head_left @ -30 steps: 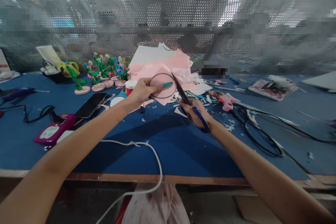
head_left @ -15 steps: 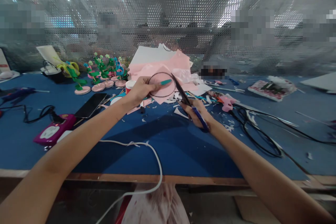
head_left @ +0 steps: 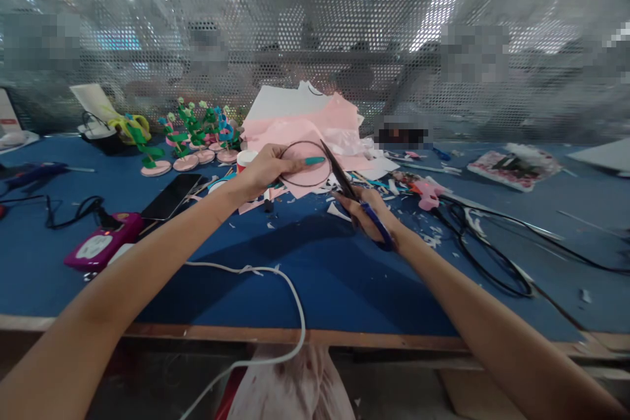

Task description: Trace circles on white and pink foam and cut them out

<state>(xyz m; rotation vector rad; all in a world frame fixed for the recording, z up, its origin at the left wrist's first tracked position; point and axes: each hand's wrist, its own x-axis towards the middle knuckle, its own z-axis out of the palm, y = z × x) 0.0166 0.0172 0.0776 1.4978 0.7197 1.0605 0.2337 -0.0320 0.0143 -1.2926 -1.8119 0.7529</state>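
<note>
Between its thumb and fingers my left hand pinches a piece of pink paper marked with a dark circle outline. The thumb lies across the circle and shows a long teal nail. Blue-handled scissors are held in my right hand, their dark blades pointing up and left, close to the right edge of the circle. Whether the blades touch the paper, I cannot tell. Behind the piece rises a heap of pink and white paper sheets.
Several paper-flower stands are at the back left. A black phone, a magenta extension socket and a blue glue gun lie left. Right are a pink glue gun and its black cable. A white cord crosses the front edge.
The pink paper has turned slightly and its top corner now looks trimmed or folded away. Both hands stay almost in place, with the scissors still at the circle's right side.
</note>
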